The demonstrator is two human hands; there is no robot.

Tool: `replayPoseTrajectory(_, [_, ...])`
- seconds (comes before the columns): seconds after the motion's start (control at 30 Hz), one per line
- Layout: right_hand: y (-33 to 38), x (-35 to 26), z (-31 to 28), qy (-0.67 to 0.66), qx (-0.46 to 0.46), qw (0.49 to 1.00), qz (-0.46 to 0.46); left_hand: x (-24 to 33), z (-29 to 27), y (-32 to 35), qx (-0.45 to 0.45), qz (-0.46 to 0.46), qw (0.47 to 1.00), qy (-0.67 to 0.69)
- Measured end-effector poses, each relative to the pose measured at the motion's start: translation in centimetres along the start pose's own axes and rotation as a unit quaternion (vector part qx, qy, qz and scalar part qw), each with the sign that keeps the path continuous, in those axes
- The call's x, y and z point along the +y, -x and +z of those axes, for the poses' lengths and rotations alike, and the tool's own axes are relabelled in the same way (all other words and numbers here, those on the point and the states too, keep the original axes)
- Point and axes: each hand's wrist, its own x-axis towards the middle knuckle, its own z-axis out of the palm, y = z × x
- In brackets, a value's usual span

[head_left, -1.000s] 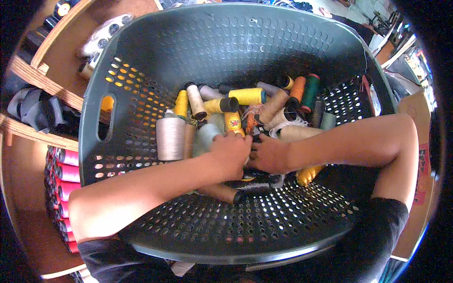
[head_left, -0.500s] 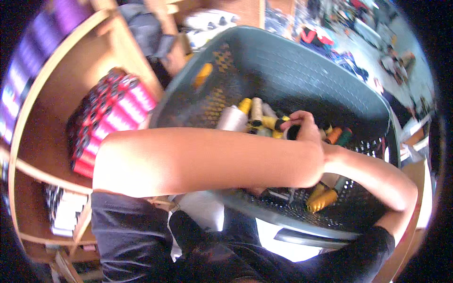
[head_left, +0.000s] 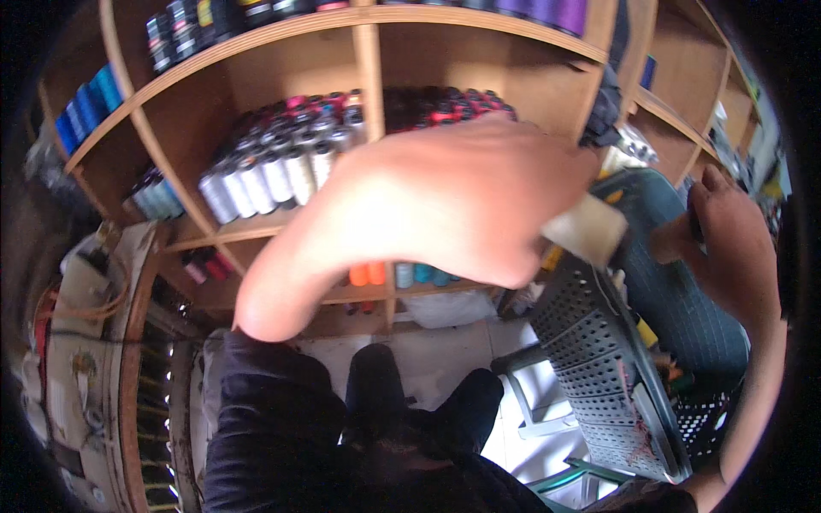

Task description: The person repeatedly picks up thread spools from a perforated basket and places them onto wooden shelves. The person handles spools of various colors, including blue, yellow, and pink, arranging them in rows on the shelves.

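The left hand (head_left: 513, 184) sits large and blurred at the centre of the head view, its forearm sweeping down toward 7 o'clock to the bent elbow. Its fingers are curled shut around a pale beige cone-shaped spool of thread (head_left: 584, 229), whose blunt end pokes out at 3 o'clock of the fist, just over the rim of the grey perforated plastic laundry basket (head_left: 599, 359).

The basket stands tilted at 4 o'clock in the view, its holed wall facing the person, and a few coloured spools show dimly inside near its lower edge. The right hand (head_left: 727, 244) is at 3 o'clock, resting against the far inner side of the basket. Its fingers seem bent around something small and dark, but I cannot tell for sure whether they are gripping it or merely closed.

Behind the left hand rises a brown wooden shelf unit with square compartments (head_left: 368, 111). The compartment at 11 o'clock of the hand holds rows of white thread cones (head_left: 256, 175) with red and black ones behind them. A lower compartment at 6 o'clock of the hand shows orange and teal spools (head_left: 402, 274). Blue spools (head_left: 85, 107) sit at 10 o'clock on the far left shelf.

At 6 o'clock the person's dark-clothed lap (head_left: 368, 445) is visible above a pale floor (head_left: 445, 342).
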Motion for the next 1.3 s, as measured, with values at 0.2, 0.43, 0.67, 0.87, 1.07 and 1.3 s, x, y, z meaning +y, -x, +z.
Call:
replayPoseTrajectory(0.2, [-5.0, -13.1, -7.9, -0.167, -0.016, 0.955, -0.243, 0.7, -9.7, 14.7, -0.185, -0.307, 0.928, 0.101])
replayPoseTrajectory(0.43, [-12.3, -28.7, -9.8, -0.322, 0.062, 0.814, -0.480, 1.6, -16.5, 28.3, 0.155, -0.505, 0.848, 0.039])
replayPoseTrajectory(0.67, [-16.8, -47.1, -10.2, -0.464, 0.145, 0.757, -0.436, -7.4, -22.0, 41.2, 0.289, -0.597, 0.698, -0.271])
replayPoseTrajectory(0.87, [-19.3, -57.0, -10.4, -0.506, 0.138, 0.768, -0.367, -15.9, -22.2, 44.4, 0.273, -0.658, 0.596, -0.370])
replayPoseTrajectory(1.07, [-21.8, -64.2, -11.3, -0.598, 0.068, 0.759, -0.249, -20.7, -25.1, 53.3, 0.164, -0.699, 0.610, -0.336])
replayPoseTrajectory(1.3, [-25.3, -70.0, -8.8, -0.696, 0.050, 0.680, -0.222, -20.9, -23.9, 53.9, 0.100, -0.794, 0.497, -0.335])
